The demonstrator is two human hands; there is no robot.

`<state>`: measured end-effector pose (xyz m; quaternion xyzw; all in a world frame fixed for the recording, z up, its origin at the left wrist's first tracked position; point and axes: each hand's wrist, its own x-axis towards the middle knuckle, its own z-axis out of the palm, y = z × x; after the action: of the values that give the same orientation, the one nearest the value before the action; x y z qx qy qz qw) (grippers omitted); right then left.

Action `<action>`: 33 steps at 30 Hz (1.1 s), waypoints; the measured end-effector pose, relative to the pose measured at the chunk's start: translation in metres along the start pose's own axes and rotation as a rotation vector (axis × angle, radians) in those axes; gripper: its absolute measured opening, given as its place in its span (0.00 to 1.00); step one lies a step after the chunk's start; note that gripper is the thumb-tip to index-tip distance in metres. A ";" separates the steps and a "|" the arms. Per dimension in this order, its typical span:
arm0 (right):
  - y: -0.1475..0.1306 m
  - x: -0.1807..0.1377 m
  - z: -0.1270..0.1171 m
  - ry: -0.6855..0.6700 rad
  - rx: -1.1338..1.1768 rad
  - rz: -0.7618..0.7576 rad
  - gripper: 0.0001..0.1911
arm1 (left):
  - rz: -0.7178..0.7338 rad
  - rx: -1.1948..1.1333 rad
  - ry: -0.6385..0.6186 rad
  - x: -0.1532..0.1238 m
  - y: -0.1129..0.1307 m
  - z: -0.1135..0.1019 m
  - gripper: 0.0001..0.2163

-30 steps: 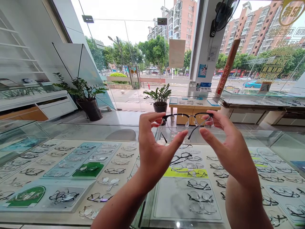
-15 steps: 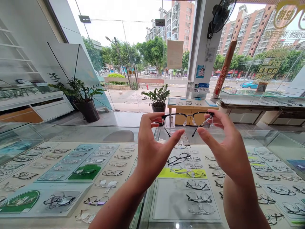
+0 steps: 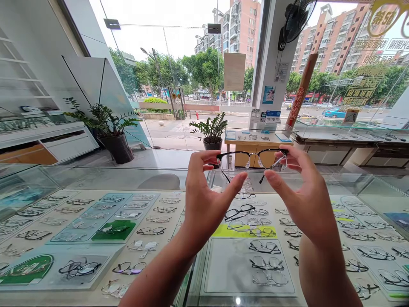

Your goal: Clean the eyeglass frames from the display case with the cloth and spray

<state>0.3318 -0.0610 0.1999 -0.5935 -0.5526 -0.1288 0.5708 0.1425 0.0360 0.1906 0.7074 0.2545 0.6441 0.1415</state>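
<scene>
A pair of eyeglasses (image 3: pixel 238 153) with dark upper rims and clear lenses is held up level in front of me, over a glass display case. My left hand (image 3: pixel 209 187) grips its left end with the fingers, the thumb extended below the lens. At the other end, my right hand (image 3: pixel 297 187) holds the right corner by the fingertips, its thumb also below the rim. The temples angle downward behind the lenses, partly hidden by my hands. Below lie several more eyeglasses (image 3: pixel 264 246) in rows inside the case, some on a white tray (image 3: pixel 230 273).
Glass display cases (image 3: pixel 153 256) full of eyeglasses spread across the foreground. Beyond them stand a potted plant (image 3: pixel 115 147), a smaller potted plant (image 3: pixel 212 143) and a wooden display table (image 3: pixel 243 157). A wall fan (image 3: pixel 297 21) hangs on a pillar beside the glass front.
The eyeglasses stay in both hands at nearly the same place. Their right end has risen slightly, and the temple near my right hand has shifted a little.
</scene>
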 end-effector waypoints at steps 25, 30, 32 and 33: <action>-0.002 -0.001 0.001 -0.118 -0.030 0.056 0.33 | 0.195 0.110 0.096 0.001 0.000 0.002 0.28; -0.002 0.000 0.001 -0.130 -0.013 0.067 0.32 | 0.165 0.096 0.098 0.000 0.002 0.001 0.28; -0.001 0.000 0.002 -0.128 -0.009 0.063 0.31 | 0.154 0.083 0.095 0.000 0.002 0.002 0.28; -0.001 0.000 0.002 -0.121 -0.007 0.055 0.31 | 0.143 0.073 0.091 0.000 0.001 0.002 0.28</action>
<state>0.3301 -0.0592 0.1994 -0.6171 -0.5691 -0.0788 0.5376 0.1448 0.0352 0.1914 0.6983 0.2327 0.6745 0.0574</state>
